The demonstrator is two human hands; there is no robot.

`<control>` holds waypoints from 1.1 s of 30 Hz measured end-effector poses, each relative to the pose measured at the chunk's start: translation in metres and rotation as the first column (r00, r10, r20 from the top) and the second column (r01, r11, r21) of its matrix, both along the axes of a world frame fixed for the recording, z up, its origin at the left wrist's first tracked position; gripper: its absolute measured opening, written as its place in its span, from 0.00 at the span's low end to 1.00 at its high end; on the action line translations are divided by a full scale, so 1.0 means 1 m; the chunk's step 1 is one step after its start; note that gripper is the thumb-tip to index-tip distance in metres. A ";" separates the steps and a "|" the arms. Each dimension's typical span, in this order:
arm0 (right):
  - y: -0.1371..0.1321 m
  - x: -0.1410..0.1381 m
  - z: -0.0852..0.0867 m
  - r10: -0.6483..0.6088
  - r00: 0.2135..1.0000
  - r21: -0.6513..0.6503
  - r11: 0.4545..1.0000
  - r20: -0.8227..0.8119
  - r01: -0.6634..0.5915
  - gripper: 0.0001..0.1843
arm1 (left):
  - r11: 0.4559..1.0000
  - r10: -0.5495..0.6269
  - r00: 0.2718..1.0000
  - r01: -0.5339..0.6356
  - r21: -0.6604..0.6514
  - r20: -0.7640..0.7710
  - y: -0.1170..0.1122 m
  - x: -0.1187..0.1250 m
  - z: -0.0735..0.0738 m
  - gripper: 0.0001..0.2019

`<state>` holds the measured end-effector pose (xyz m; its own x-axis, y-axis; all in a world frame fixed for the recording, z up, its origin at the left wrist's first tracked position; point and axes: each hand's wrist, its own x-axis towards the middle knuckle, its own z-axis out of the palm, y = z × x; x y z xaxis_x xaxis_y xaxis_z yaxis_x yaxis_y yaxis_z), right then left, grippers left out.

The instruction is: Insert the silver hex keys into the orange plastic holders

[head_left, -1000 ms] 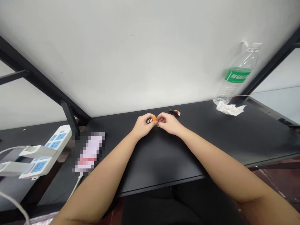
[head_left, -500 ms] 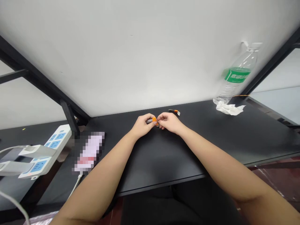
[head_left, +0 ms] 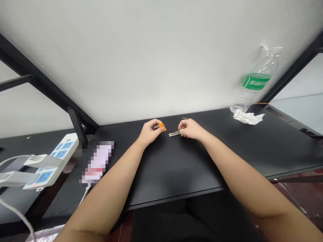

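My left hand (head_left: 149,132) is closed on an orange holder (head_left: 162,126) with thin metal rods (head_left: 155,126) sticking out toward the palm. To its right, my right hand (head_left: 190,129) pinches a small bundle of thin silver metal rods (head_left: 174,133), low over the black tabletop. A gap separates this bundle from the orange holder. The rods resemble hex keys, though they are too small to be sure. Behind my right hand lies another piece with a dark end (head_left: 185,118) and a bit of orange, mostly hidden by the hand.
At the right stand a clear plastic bottle (head_left: 256,82) with a green label and a crumpled white tissue (head_left: 248,117). On the left are a blurred-out phone (head_left: 97,163) on a white cable and a power strip (head_left: 57,161) with plugs. A white wall borders the black table (head_left: 164,174).
My hands have moved apart. The right hand has drawn rightward with the metal rods, away from the orange holder in my left hand. It now covers most of the piece behind it.
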<state>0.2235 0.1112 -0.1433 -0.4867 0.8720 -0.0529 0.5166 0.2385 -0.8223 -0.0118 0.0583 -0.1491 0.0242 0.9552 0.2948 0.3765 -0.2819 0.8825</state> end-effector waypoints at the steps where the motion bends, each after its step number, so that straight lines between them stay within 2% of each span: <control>1: -0.002 0.002 0.002 0.063 0.996 0.018 0.998 0.070 -0.064 0.08 | 1.000 0.003 0.999 -0.003 -0.007 0.034 0.001 -0.001 -0.001 0.13; 4: -0.010 0.002 0.004 0.157 0.947 0.160 0.965 0.280 -0.207 0.09 | 1.000 0.003 0.999 -0.001 -0.027 0.051 0.001 0.000 -0.004 0.14; 7: -0.016 -0.001 0.001 0.098 0.901 0.320 0.914 0.423 -0.250 0.20 | 0.999 0.002 0.999 -0.001 -0.033 0.037 0.001 0.001 -0.004 0.14; 9: -0.017 -0.005 -0.003 0.075 0.884 0.334 0.908 0.462 -0.252 0.23 | 1.000 0.002 1.000 -0.001 -0.029 0.023 0.001 0.002 -0.004 0.13; 13: -0.010 -0.012 -0.011 0.040 0.896 0.306 0.932 0.443 -0.193 0.11 | 1.000 -0.007 0.999 0.006 -0.028 -0.033 0.000 0.003 -0.004 0.12; 19: -0.004 -0.013 -0.018 -0.009 0.908 0.320 0.937 0.419 -0.138 0.12 | 1.000 -0.024 0.998 0.023 -0.010 -0.061 -0.002 0.003 -0.005 0.11; 21: -0.005 -0.012 -0.017 -0.007 0.941 0.364 0.923 0.338 -0.124 0.14 | 0.999 -0.034 0.996 0.033 -0.013 -0.079 -0.002 0.004 -0.005 0.12; 23: -0.009 -0.014 -0.015 0.064 0.984 0.397 0.909 0.166 -0.126 0.14 | 0.999 -0.041 0.993 0.039 -0.015 -0.110 -0.003 0.006 -0.004 0.12; 25: -0.013 -0.017 -0.013 0.177 0.983 0.362 0.920 -0.039 -0.151 0.11 | 0.999 -0.043 0.988 0.042 -0.007 -0.149 -0.004 0.008 -0.002 0.12; 27: -0.018 -0.022 -0.013 0.224 0.955 0.277 0.947 -0.194 -0.165 0.09 | 0.999 -0.042 0.982 0.045 0.011 -0.186 -0.005 0.011 0.001 0.11; 30: -0.021 -0.028 -0.014 0.155 0.946 0.177 0.978 -0.286 -0.107 0.08 | 0.999 -0.036 0.976 0.043 0.029 -0.213 -0.007 0.015 0.005 0.11; 33: -0.022 -0.030 -0.014 0.109 0.952 0.158 0.985 -0.285 -0.065 0.07 | 0.999 -0.029 0.974 0.035 0.021 -0.223 -0.008 0.016 0.007 0.11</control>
<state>0.1935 0.0896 -0.1572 -0.5361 0.8130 0.2270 0.2309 0.3999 -0.8870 0.0047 0.0508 -0.1423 0.1221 0.9453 0.3024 0.5528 -0.3178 0.7703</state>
